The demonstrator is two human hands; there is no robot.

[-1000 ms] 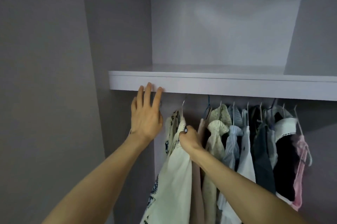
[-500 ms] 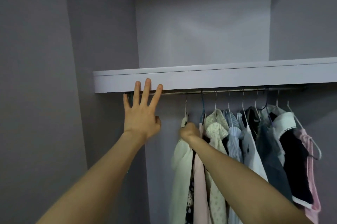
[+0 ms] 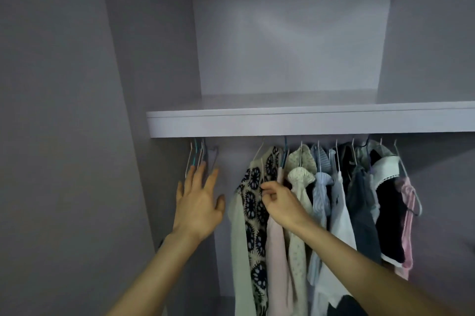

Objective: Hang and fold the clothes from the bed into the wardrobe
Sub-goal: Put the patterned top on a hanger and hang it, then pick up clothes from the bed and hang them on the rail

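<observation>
Inside the wardrobe, a cream garment with a black flower pattern (image 3: 253,213) hangs at the left end of a row of hung clothes (image 3: 334,200). My right hand (image 3: 281,204) is at its shoulder, fingers curled, pinching the patterned cloth's edge. Left of the row, a small bunch of empty hangers (image 3: 197,157) hangs under the shelf. My left hand (image 3: 200,204) is raised just below them with fingers straight and spread, fingertips at the hangers' lower ends, holding nothing. The rail is hidden behind the shelf front.
A pale shelf (image 3: 282,123) runs across above the clothes, with bare wardrobe walls above. A gap of rail lies between the empty hangers and the clothes. A black top with a white collar (image 3: 388,202) and a pink garment (image 3: 408,218) hang at the right end.
The patterned garment now hangs on the rail with its front turned toward me. My right hand slid down from the hanger neck to its shoulder. My left hand dropped from the shelf edge to the empty hangers.
</observation>
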